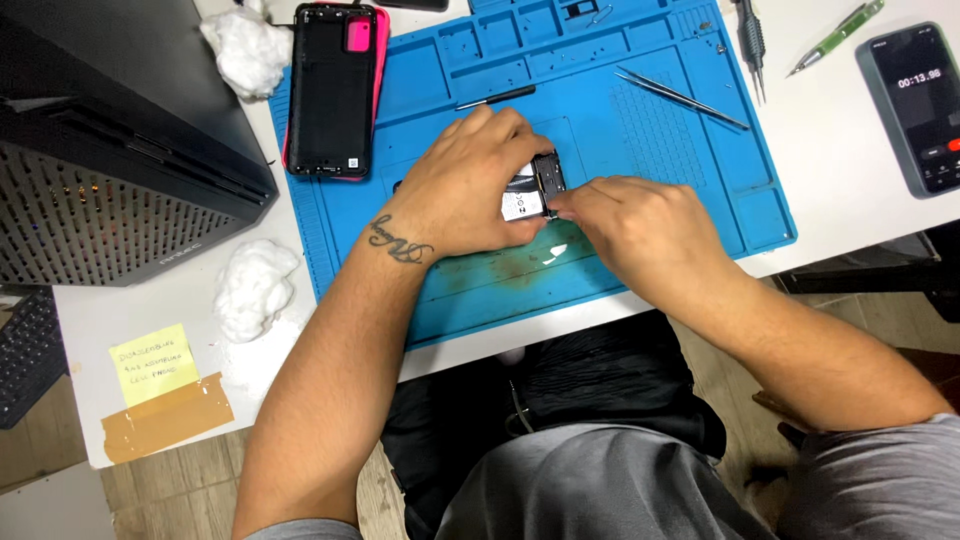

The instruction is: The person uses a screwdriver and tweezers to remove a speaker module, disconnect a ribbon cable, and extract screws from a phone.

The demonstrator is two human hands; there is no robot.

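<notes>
My left hand (470, 185) covers and grips an opened phone body (535, 190) lying on the blue work mat (650, 200); only its top end with dark parts and a white label shows. My right hand (635, 225) is beside it, fingertips pinched against the phone's right edge. Whether the fingers hold a small part or tool cannot be seen.
A black phone back cover in a pink case (333, 88) lies upper left on the mat. Tweezers (680, 97), a black spudger (495, 97), a screwdriver (750, 40), a green pen (835, 37), a phone showing a timer (918, 105), cotton wads (250, 50) and a black computer case (110, 140) surround.
</notes>
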